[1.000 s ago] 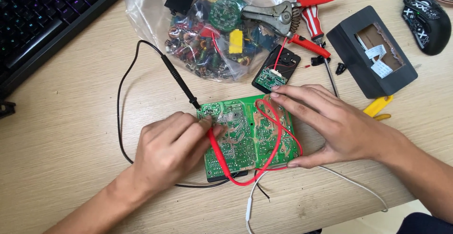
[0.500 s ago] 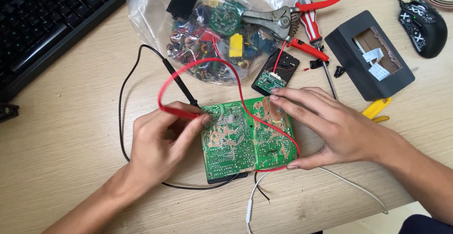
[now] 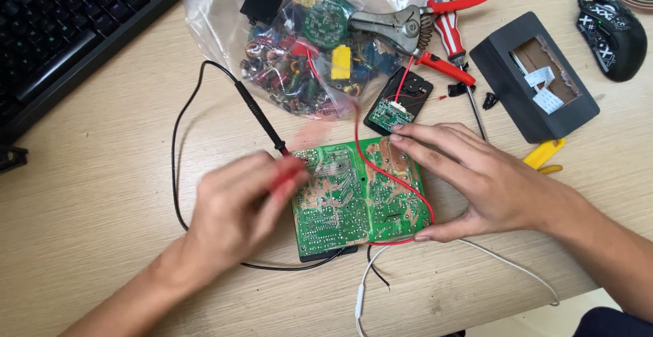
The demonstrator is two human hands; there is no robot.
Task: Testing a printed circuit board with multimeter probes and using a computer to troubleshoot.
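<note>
A green circuit board (image 3: 357, 197) lies solder side up on the wooden counter (image 3: 102, 174), near its front edge. The right hand (image 3: 476, 180) rests on the board's right edge, fingers spread wide over the top and thumb pressed at the lower right corner, steadying it. The left hand (image 3: 238, 208), motion-blurred, is closed around a red probe (image 3: 289, 174) at the board's left edge. The red lead (image 3: 394, 184) loops across the board. A black probe (image 3: 262, 116) lies just beside the board's upper left corner. A plastic bag of components (image 3: 306, 44) sits behind, with wire strippers (image 3: 408, 27) resting on it.
</note>
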